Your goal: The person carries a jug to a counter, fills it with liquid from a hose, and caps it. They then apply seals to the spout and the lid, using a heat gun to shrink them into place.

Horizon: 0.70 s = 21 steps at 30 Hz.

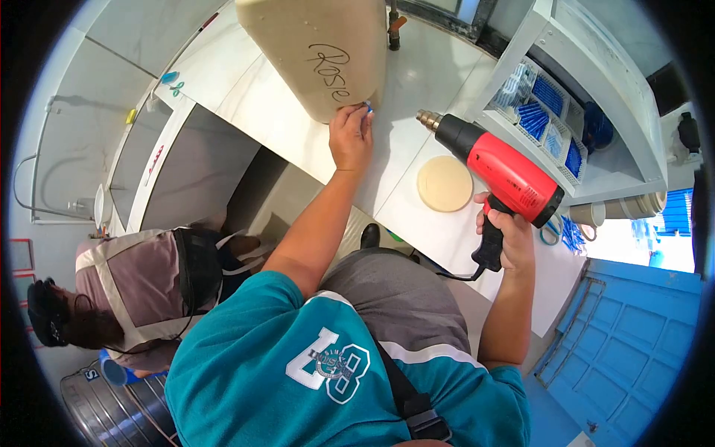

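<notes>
My right hand (514, 237) is wrapped round the handle of a red and black heat gun (510, 173). The gun's metal nozzle points left, towards a large cream plastic container (316, 56) with "Rosie" written on it. My left hand (350, 138) is at the container's lower edge, fingers pinched at a small blue piece (367, 106). What the blue piece is, and whether it is fixed to the container, I cannot make out. A round cream lid (445, 183) lies flat on the white counter below the nozzle. The gun's cord hangs from its handle.
On the right, a white shelf (618, 67) holds baskets of blue items (550, 97). Blue-handled scissors (551, 229) and cups (592, 214) are near its foot. A brown-handled tap (396, 26) stands behind the container. Another person (141, 287) is at the left, near a metal drum (112, 402).
</notes>
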Available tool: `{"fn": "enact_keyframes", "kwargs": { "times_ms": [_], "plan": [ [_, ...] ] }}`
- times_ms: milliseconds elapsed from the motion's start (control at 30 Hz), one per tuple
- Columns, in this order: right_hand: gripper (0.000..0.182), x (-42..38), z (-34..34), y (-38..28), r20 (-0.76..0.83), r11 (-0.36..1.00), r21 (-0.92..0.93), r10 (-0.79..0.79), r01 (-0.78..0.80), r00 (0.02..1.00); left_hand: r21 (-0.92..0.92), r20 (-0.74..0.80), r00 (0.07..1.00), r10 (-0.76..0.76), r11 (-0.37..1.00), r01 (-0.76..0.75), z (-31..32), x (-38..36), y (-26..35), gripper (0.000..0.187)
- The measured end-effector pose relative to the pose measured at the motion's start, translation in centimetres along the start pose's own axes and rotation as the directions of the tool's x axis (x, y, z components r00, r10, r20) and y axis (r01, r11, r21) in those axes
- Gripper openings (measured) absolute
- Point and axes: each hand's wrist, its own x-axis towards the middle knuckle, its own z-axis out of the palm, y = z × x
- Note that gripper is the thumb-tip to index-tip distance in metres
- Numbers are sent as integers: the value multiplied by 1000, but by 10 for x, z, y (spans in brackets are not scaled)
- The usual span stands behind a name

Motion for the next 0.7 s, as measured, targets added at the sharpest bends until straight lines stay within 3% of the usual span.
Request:
{"fn": "enact_keyframes", "kwargs": {
  "times_ms": [400, 700],
  "plan": [
    [37, 14, 10, 13, 97, 1000, 10, 16, -17, 995, -88, -56, 996, 70, 993, -75, 2, 1, -7, 13],
    [37, 13, 12, 24, 76, 993, -8, 115, -114, 991, -48, 24, 987, 160, 986, -159, -6, 3, -12, 13]
  ]
}}
